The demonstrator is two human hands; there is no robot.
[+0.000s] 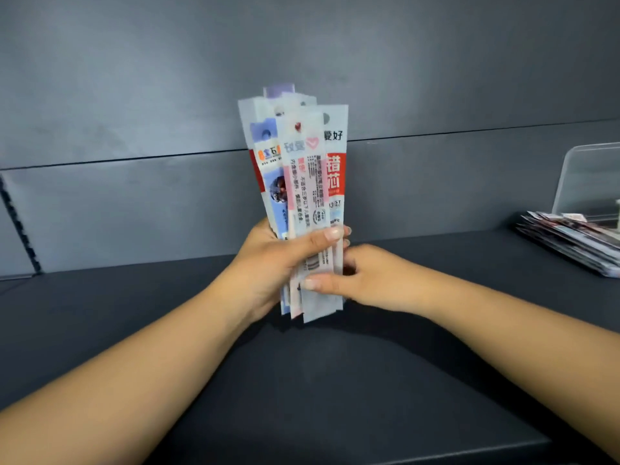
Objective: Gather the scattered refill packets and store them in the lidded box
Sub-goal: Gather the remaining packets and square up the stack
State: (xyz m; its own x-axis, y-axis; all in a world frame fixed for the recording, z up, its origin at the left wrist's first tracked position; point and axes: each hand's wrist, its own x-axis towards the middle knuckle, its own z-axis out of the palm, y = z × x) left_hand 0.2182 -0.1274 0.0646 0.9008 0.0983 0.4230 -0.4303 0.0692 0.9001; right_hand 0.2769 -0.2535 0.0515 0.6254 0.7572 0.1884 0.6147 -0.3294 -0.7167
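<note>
Standing upright between your two hands, the bundle of refill packets (pixel 303 182) is fanned a little at the top, its long narrow sleeves overlapping one another. The front packet shows a pink heart and columns of small print; behind it, to the right, one carries a red panel with large white characters, and to the left sits a packet with a blue and purple picture.

Your left hand (pixel 268 263) wraps the lower part of the bundle from the left, thumb laid across the front of the packets and fingertips showing at their right edge, so it is clamped on them. Your right hand (pixel 362 280) meets the bundle just below that, thumb pressed flat on the front near the bottom ends while the fingers curl behind; it pinches the same packets. The two hands sit close together, nearly touching, with the packets' lower ends poking out beneath them, above the dark tabletop (pixel 318 397).

Both your bare forearms reach in from the lower corners. Behind the bundle runs a dark grey wall panel (pixel 134 95) with a horizontal seam. Well apart to your right, a stack of glossy printed sheets (pixel 570 239) lies on the tabletop, and just behind it stands a clear plastic box (pixel 590 182), only partly in view.
</note>
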